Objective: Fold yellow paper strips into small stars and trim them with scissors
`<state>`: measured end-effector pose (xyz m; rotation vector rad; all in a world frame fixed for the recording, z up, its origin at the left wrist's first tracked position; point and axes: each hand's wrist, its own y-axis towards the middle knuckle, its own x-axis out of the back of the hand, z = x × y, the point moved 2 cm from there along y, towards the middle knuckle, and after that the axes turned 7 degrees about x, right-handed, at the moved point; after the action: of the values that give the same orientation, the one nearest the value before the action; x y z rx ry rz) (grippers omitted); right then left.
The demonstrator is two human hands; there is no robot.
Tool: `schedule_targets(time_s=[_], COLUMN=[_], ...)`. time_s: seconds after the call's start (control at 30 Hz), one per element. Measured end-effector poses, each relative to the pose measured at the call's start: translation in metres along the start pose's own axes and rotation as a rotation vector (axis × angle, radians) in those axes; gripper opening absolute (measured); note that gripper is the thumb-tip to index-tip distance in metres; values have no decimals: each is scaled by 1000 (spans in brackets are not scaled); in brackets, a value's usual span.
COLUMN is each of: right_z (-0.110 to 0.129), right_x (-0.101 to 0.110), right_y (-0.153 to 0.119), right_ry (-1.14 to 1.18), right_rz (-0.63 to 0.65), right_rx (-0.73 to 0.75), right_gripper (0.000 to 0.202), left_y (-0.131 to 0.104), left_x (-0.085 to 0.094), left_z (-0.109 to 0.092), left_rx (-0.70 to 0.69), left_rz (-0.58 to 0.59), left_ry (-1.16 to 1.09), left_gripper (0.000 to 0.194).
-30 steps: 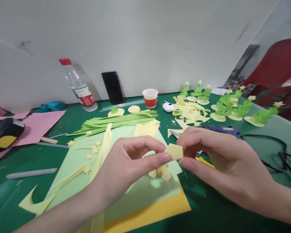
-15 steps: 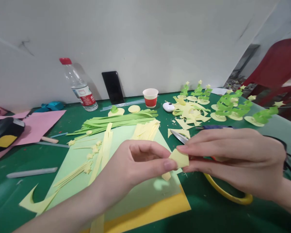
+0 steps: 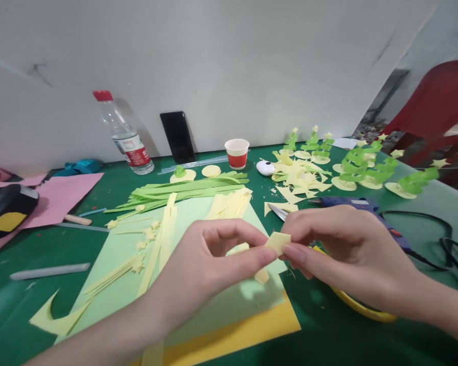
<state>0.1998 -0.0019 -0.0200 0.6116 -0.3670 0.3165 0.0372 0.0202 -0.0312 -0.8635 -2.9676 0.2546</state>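
Between my two hands is a small folded pale-yellow paper pentagon [image 3: 278, 242]. My left hand [image 3: 217, 259] pinches its left side between thumb and forefinger. On its right edge, the thumb and fingertips of my right hand [image 3: 339, 254] are closed. Beneath the hands lies a light green sheet [image 3: 198, 284], with another small yellow paper pentagon [image 3: 261, 276] on it. Long yellow paper strips [image 3: 164, 244] and several small folded paper stars [image 3: 150, 234] rest on the sheet's left part. Scissors with yellow handles [image 3: 361, 307] lie partly hidden under my right hand.
Green paper strips [image 3: 183, 190] lie behind the sheet. A bottle [image 3: 127, 137], a phone [image 3: 177, 137] and a paper cup [image 3: 237, 154] stand along the wall. To the right are yellow scraps [image 3: 299, 175], green paper trees [image 3: 347, 168] and a corded blue glue gun [image 3: 347, 202]. A tape measure [image 3: 11, 211] sits left.
My right hand has turned and lowered its grip on the pentagon, uncovering the glue gun behind it. The pentagon has shifted slightly left and up. My left hand stays nearly still.
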Motion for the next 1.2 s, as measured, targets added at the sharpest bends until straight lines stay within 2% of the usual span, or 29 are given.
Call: schedule_targets(time_s=[0.13, 0.27, 0.47, 0.67, 0.83, 0.93, 1.0, 1.07, 1.13, 1.2], right_z=[-1, -1, 9, 8, 7, 8, 10, 12, 15, 18], right_x=[0, -2, -4, -11, -12, -11, -10, -9, -6, -3], right_y=[-2, -2, -2, -7, -9, -10, -14, -19, -24, -25], right_ry=[128, 256, 176, 6, -165, -385, -525, -589, -624, -658], right_rz=[-40, -31, -55, -89, -84, -102, -186, -304, -398, -355], right_rx=[-120, -208, -213, -177, -80, 105, 275, 384, 416, 406], right_gripper=[20, 21, 22, 24, 28, 31, 27, 16, 14, 18], left_y=[1, 2, 5, 2, -2, -3, -3, -4, -6, -8], left_x=[1, 1, 1, -1, -2, 0, 2, 2, 1, -1], left_z=[-5, -4, 3, 2, 2, 1, 1, 1, 0, -1], left_rx=[-77, -73, -82, -119, -157, -192, -226, -252, -272, -287], left_rz=[15, 72, 81, -28, -122, -176, -211, -216, -200, -179], left_ry=[-25, -71, -114, -32, 99, 159, 194, 222, 242, 266], left_gripper=[30, 23, 17, 16, 18, 18, 18, 19, 20, 20])
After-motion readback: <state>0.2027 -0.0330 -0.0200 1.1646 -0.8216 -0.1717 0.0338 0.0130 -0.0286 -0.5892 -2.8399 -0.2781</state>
